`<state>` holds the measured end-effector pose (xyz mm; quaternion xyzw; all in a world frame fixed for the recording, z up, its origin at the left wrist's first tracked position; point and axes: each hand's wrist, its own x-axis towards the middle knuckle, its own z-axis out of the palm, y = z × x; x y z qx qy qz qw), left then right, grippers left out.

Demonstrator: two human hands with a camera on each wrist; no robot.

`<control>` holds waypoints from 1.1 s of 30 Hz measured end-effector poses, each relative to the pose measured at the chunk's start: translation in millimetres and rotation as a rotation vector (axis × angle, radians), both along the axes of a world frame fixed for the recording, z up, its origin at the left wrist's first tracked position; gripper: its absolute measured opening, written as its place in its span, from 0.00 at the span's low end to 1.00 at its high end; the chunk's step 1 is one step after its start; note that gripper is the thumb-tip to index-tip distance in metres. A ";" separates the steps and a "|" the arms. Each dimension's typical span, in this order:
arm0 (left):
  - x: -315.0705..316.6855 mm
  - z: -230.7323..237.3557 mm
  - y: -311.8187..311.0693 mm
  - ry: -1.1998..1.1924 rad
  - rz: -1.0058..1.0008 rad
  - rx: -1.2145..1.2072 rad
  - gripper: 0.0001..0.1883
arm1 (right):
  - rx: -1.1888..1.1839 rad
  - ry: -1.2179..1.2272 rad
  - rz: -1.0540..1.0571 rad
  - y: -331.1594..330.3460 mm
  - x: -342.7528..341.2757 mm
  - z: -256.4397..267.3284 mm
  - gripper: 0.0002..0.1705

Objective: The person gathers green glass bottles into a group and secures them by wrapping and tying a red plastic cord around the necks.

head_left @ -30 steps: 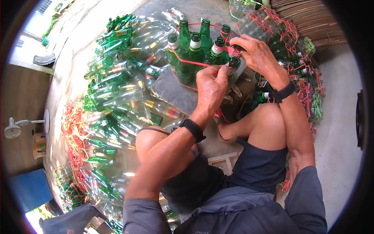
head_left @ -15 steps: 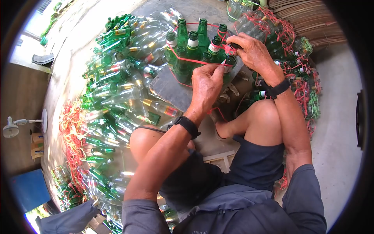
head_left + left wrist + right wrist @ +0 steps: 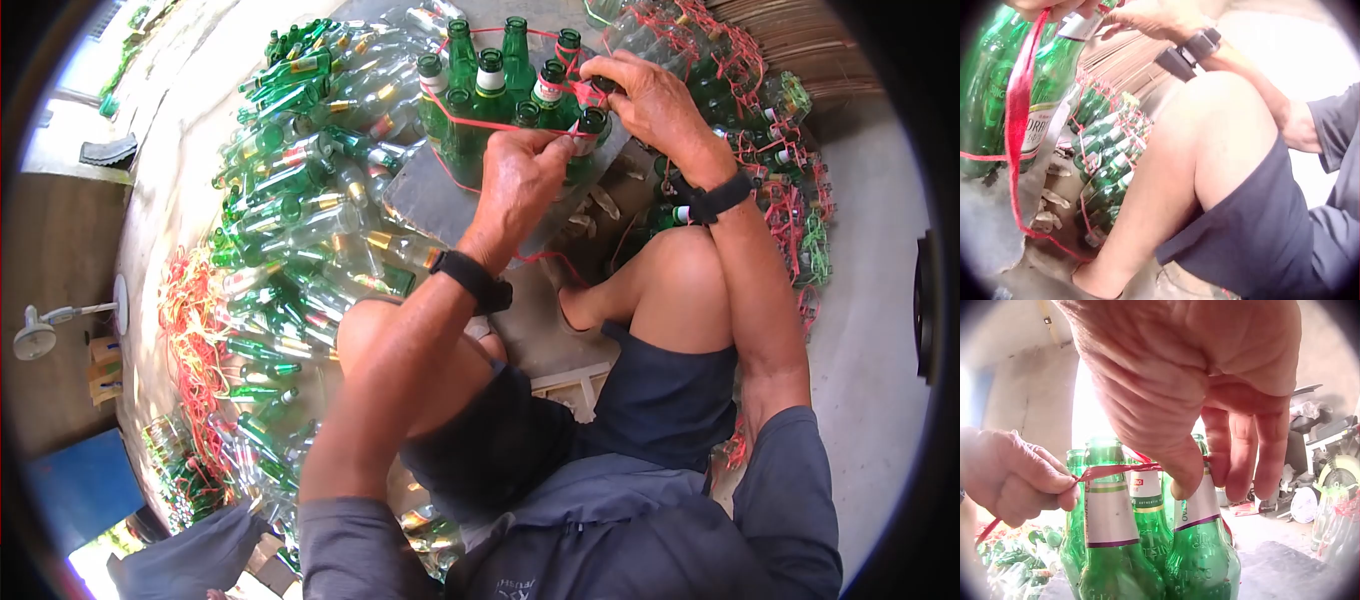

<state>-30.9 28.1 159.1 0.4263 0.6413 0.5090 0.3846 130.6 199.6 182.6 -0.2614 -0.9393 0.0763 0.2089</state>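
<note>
Several green bottles stand upright in a cluster on a dark slab, with a red strap running around their necks and another band lower down. My left hand pinches the strap beside the nearest bottle; the right wrist view shows the strap pulled across the labelled necks to that hand. Its loose tail hangs down in the left wrist view. My right hand grips a bottle neck at the cluster's right side, thumb in front. The palm hides that bottle's mouth.
Loose bottles cover the floor at left, beside a heap of red and yellow straps. Strapped bottle bundles lie at right. My bent knees are just below the slab. A fan is at far left.
The bottle cluster and both hands now appear higher in the head view. My left hand has shifted slightly leftward with the strap; the right hand keeps its grip.
</note>
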 end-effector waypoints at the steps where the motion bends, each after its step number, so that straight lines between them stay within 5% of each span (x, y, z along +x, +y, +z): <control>1: -2.5 6.3 -0.1 -0.010 -0.041 -0.045 0.19 | -0.009 0.003 -0.001 0.8 -0.3 -2.5 0.23; 7: -15.9 18.3 5.5 -0.074 -0.099 -0.188 0.17 | 0.075 0.033 0.010 2.8 -2.7 -5.7 0.22; 9: -29.0 8.7 8.1 0.170 -0.335 0.094 0.16 | 0.046 0.047 0.008 1.4 -2.6 -5.3 0.21; 11: -30.7 7.2 11.5 0.216 -0.309 -0.052 0.12 | 0.015 0.062 0.011 1.5 -4.7 -5.9 0.21; 16: -44.3 9.5 13.3 1.052 -0.581 0.449 0.14 | 0.017 0.063 -0.020 -3.6 -5.2 -3.8 0.20; 17: -39.4 10.9 15.1 1.054 -0.584 0.447 0.14 | 0.015 0.067 -0.021 -3.8 -4.9 -1.4 0.20; 19: -19.7 29.8 15.3 0.118 -0.192 -0.320 0.18 | -0.058 0.001 -0.022 -4.1 -5.1 1.5 0.23; 20: -26.3 26.7 16.2 0.122 -0.192 -0.325 0.18 | -0.063 0.006 -0.023 -3.0 -5.1 -0.1 0.23; 22: -49.0 10.7 19.2 1.172 -0.627 0.440 0.18 | -0.040 0.027 -0.002 -0.5 -6.2 -5.6 0.23; 23: -48.2 1.5 16.8 1.176 -0.633 0.435 0.18 | -0.045 0.034 -0.003 -1.2 -6.3 -8.1 0.23; 25: -32.7 -2.3 12.7 0.559 -0.360 0.089 0.17 | -0.034 0.021 -0.037 -1.4 -5.5 -8.5 0.23; 26: -25.8 -4.3 10.1 0.560 -0.362 0.092 0.17 | -0.032 0.022 -0.040 -2.2 -4.5 -9.4 0.23; 31: 25.5 17.6 -2.7 -0.201 0.188 -0.060 0.13 | 0.019 0.039 -0.020 -0.8 -3.9 -12.8 0.23; 33: 27.2 12.5 -2.7 -0.200 0.187 -0.044 0.14 | 0.002 0.020 -0.033 -4.0 -2.2 -9.3 0.23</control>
